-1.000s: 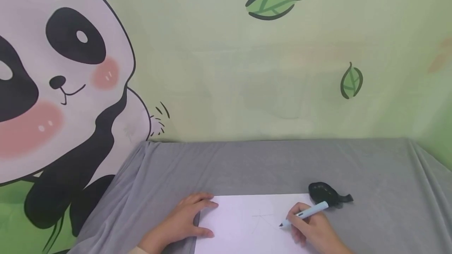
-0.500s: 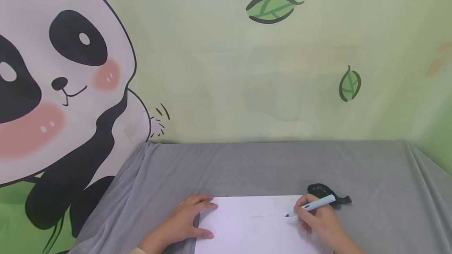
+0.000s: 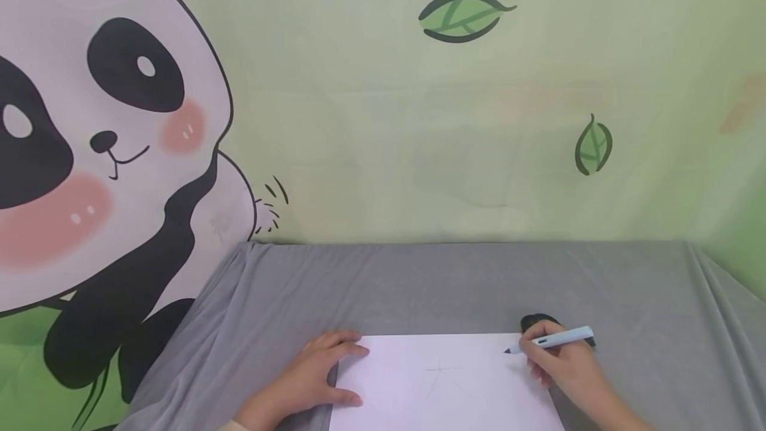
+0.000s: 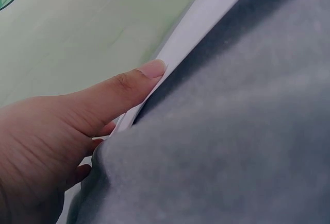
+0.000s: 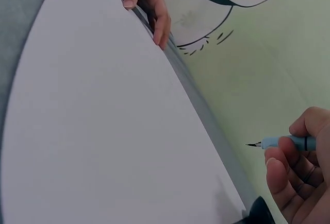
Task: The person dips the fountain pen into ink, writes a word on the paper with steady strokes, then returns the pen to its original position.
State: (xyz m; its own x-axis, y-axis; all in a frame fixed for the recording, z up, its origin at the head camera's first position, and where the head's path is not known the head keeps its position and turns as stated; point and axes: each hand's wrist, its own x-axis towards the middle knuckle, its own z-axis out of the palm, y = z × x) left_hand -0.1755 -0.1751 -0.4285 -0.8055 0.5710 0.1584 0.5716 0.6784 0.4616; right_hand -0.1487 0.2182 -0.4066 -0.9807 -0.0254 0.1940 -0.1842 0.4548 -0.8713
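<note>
My right hand pinches a light-blue fountain pen between thumb and fingers. In the right wrist view the pen's dark nib points left, apart from the sheet. A white sheet of paper bears a few thin grey strokes that cross and slant near its upper middle. On the sheet's left edge rests my left hand, thumb and fingers spread; its thumb lies along the paper edge in the left wrist view. Behind the right hand sits a glossy black object, mostly hidden.
Grey cloth covers the table and extends past the sheet on the left, back and right. A pale green backdrop with a printed panda and leaves hangs behind the table.
My right hand has moved right and back with the pen, away from the strokes toward the sheet's right corner, now covering more of the black object. The left hand has stayed put.
</note>
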